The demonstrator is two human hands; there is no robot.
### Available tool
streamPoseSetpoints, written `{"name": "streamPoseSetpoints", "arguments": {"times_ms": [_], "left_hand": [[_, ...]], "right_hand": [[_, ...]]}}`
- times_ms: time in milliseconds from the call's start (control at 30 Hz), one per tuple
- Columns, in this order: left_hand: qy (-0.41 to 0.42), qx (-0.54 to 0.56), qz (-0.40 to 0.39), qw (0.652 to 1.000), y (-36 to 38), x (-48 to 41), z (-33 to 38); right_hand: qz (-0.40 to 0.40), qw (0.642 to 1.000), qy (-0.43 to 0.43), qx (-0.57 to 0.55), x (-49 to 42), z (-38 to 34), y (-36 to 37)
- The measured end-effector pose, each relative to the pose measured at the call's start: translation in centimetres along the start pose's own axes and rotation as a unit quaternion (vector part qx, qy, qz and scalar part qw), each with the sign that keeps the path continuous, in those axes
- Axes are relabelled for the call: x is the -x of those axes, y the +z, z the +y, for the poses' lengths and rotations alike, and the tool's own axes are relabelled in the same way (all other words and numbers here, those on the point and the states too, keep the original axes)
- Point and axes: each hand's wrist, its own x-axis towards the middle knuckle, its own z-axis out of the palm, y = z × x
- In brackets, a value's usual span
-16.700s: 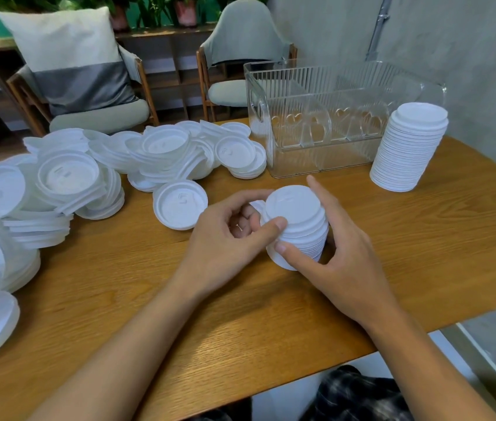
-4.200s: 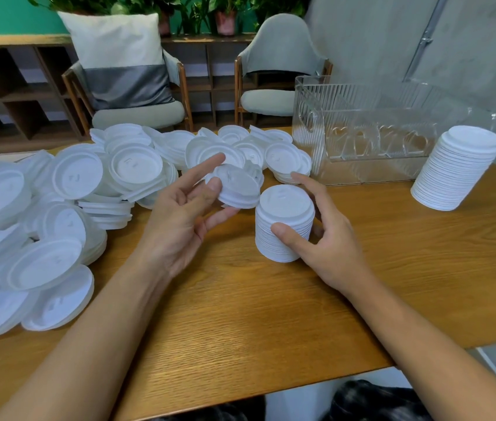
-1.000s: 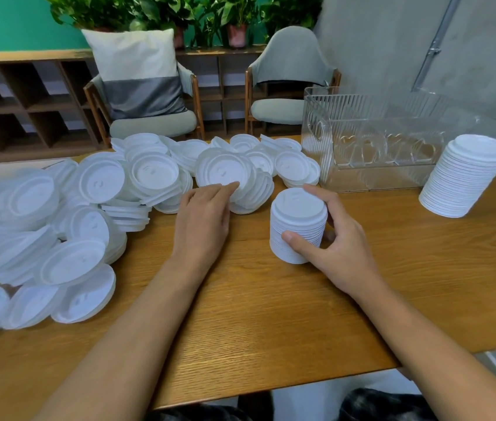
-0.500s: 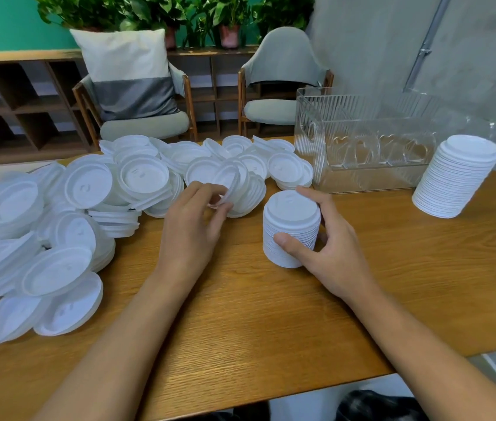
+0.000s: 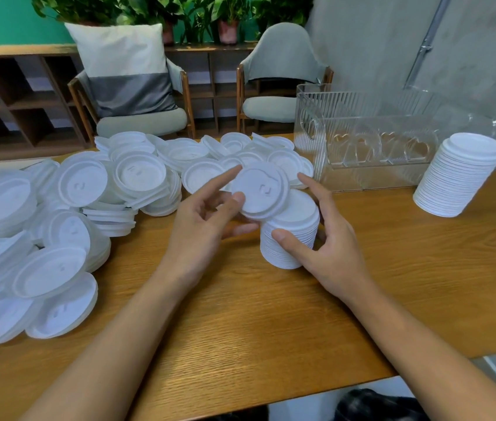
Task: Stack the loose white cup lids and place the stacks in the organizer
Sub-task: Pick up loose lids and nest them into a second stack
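Our left hand [image 5: 198, 229] pinches the lid [image 5: 260, 189], likely light and bendy, at its rim; right hand [image 5: 334, 256] fingers clasp the stack [image 5: 298, 209]

Two lid stacks [image 5: 459, 177] [image 5: 272, 253], one organizer [image 5: 362, 174], two chairs [image 5: 274, 107] [image 5: 140, 123]

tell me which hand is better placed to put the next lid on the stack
Left. The left hand pinches a lid tilted just above the stack, while the right hand grips the stack's side.
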Motion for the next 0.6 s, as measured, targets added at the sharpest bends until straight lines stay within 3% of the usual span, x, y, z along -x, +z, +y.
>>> {"name": "streamPoseSetpoints", "arguments": {"times_ms": [233, 367, 433, 533, 600], "left_hand": [[0.051, -0.168, -0.022, 0.984, 0.7, 0.3, -1.4], [0.105, -0.270, 0.014, 0.957, 0.5, 0.6, -1.4], [0.127, -0.262, -0.023, 0.956, 0.3, 0.6, -1.2], [0.096, -0.196, -0.132, 0.967, 0.1, 0.6, -0.6], [0.084, -0.160, -0.156, 0.971, 0.2, 0.7, -0.3]], "right_hand": [[-0.025, 0.999, -0.028, 0.011, 0.1, 0.1, 0.1], [-0.026, 0.999, -0.031, 0.010, 0.1, 0.0, 0.1], [-0.031, 0.999, -0.031, 0.006, 0.2, -0.1, 0.1], [-0.039, 0.999, -0.034, -0.004, 0.3, -0.2, 0.2], [-0.040, 0.999, -0.035, -0.011, 0.4, -0.3, 0.2]]}}
